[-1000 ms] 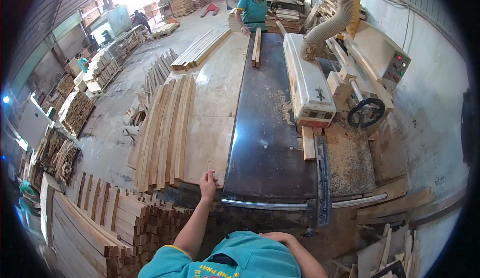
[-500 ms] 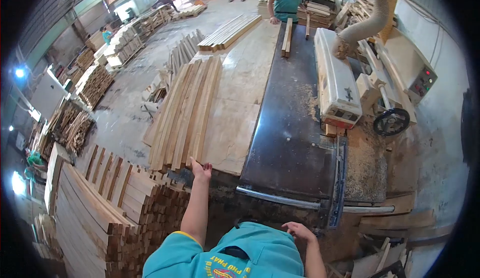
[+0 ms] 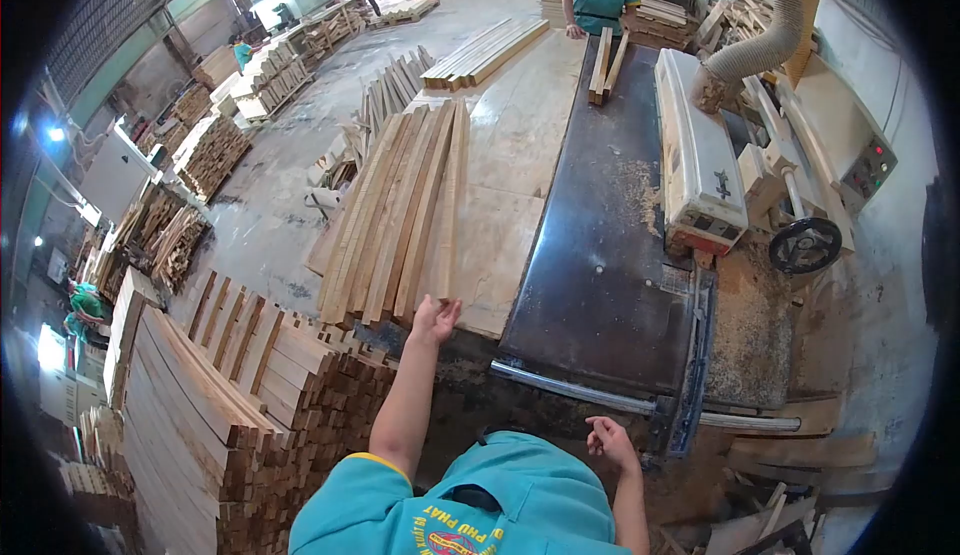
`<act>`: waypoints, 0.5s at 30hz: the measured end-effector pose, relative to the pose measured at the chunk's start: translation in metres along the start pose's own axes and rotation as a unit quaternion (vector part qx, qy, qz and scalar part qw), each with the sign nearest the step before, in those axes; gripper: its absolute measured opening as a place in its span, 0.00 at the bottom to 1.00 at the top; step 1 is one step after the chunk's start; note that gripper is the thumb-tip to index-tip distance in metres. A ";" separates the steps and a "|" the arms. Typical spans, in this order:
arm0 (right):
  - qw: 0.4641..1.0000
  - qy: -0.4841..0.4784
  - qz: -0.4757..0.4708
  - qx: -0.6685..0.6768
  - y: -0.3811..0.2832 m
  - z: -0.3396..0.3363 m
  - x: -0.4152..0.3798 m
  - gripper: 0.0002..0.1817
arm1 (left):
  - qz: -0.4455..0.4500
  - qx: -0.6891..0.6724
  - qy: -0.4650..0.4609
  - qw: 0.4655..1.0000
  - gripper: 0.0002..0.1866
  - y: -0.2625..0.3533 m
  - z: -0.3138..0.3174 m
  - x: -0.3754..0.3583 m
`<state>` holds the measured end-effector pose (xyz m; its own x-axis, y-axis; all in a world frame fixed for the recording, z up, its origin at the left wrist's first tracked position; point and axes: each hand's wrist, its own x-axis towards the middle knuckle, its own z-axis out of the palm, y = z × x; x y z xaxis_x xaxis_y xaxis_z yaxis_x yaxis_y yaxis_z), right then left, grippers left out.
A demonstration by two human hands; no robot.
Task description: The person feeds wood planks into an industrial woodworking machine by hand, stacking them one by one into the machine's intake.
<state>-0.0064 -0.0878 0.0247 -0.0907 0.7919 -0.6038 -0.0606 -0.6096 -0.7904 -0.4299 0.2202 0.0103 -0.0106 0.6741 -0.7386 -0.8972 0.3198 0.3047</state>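
Observation:
A wooden strip point(image 3: 452, 205) lies along the right side of a row of similar wooden strips point(image 3: 385, 225), its near end set apart from them. My left hand point(image 3: 436, 319) is at that near end, thumb and fingers on either side of it. Close to my body, my right hand point(image 3: 611, 442) hangs in the air with loosely bent fingers and nothing in it. The row rests on a pale board tabletop point(image 3: 500, 205), beside the dark machine bed point(image 3: 585, 255).
On the right stands a woodworking machine point(image 3: 700, 155) with a handwheel point(image 3: 805, 245) and dust hose point(image 3: 770, 40). A metal bar point(image 3: 570, 385) crosses the near edge. Stacked lumber point(image 3: 300, 415) rises at left. A co-worker point(image 3: 598, 0) stands at the far end by two strips point(image 3: 605, 65).
The near end of the rightmost strip has swung right, away from the row, with my left hand at it. At the far end, the two strips on the bed lie differently. The view has shifted slightly.

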 end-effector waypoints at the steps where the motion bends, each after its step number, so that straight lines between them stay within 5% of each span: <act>1: 1.000 -0.002 0.000 0.000 -0.004 0.003 0.003 0.20 | -0.102 -0.069 0.016 0.992 0.22 0.000 0.012 0.003; 5: 0.999 -0.021 -0.016 -0.034 -0.021 0.014 0.007 0.19 | -0.011 -0.094 0.086 0.992 0.20 -0.014 0.032 0.038; 8: 0.998 -0.030 -0.032 -0.041 -0.040 0.020 0.007 0.19 | 0.008 0.038 -0.096 0.995 0.08 -0.038 -0.002 0.075; 11: 0.997 -0.035 -0.063 -0.033 -0.056 0.025 0.014 0.18 | 0.036 0.208 -0.117 0.970 0.08 -0.084 0.020 -0.016; 15: 0.994 -0.020 -0.104 -0.014 -0.081 0.041 0.019 0.18 | -0.040 0.369 -0.163 0.914 0.10 -0.133 0.024 -0.097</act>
<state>-0.0437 -0.0248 0.0810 -0.1178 0.8984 -0.4231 -0.0542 -0.4312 -0.9006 -0.2991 0.1284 0.0564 0.2820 0.7537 -0.5936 -0.3462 0.6570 0.6697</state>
